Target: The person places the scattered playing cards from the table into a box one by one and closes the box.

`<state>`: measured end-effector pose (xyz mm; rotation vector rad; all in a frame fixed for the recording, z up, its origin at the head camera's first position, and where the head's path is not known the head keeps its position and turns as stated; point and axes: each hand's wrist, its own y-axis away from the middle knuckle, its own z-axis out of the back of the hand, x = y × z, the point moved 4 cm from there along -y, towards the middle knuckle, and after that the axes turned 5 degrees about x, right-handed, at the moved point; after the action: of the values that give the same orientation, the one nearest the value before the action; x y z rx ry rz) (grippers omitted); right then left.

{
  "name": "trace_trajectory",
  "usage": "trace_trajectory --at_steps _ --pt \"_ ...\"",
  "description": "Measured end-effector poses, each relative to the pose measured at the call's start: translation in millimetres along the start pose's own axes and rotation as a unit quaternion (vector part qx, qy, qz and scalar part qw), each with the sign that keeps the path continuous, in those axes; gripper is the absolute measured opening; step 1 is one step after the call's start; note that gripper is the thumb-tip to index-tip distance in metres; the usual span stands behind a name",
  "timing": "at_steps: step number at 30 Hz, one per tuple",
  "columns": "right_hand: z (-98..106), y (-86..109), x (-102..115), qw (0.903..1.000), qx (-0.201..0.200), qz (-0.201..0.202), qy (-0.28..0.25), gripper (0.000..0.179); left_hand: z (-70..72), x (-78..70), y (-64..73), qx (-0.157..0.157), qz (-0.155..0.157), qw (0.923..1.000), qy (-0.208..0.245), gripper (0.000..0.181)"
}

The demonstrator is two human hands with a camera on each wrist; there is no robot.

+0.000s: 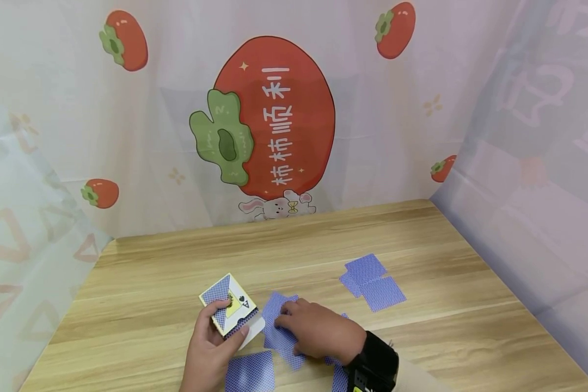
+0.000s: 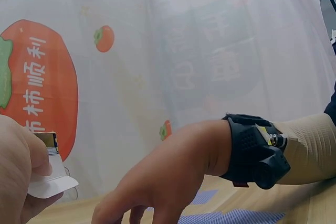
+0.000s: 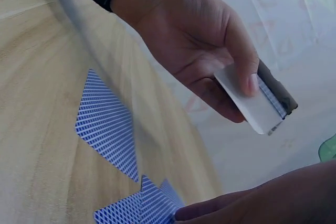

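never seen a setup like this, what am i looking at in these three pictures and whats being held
There is no robot here, just a person's two bare hands. The wide picture comes from a camera worn on the head; the others come from cameras worn on each wrist. On the wooden table lie blue-patterned cards, some by the hands and a group farther off to the right. The left hand holds a card box with its flap open. The right hand has its fingers down on cards; whether it grips any is hard to tell.
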<state>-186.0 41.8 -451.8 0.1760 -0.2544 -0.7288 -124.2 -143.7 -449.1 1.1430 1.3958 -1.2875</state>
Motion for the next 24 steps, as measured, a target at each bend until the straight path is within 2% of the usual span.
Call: trace_trajectory --at_steps 9,16,24 --pt "2.4 2.0 -2.7 0.9996 0.014 -0.011 -0.022 0.049 -0.6 0.6 0.2 0.001 0.001 1.0000 0.004 0.064" --pt "0.3 0.2 -5.4 0.9970 0.037 -0.042 -0.053 0.071 -0.7 1.1 0.3 0.000 -0.003 1.0000 0.000 0.063" --pt "1.5 0.8 -6.5 0.9976 0.026 -0.033 -0.056 0.084 -0.7 1.1 -0.2 0.000 -0.003 1.0000 -0.001 0.063"
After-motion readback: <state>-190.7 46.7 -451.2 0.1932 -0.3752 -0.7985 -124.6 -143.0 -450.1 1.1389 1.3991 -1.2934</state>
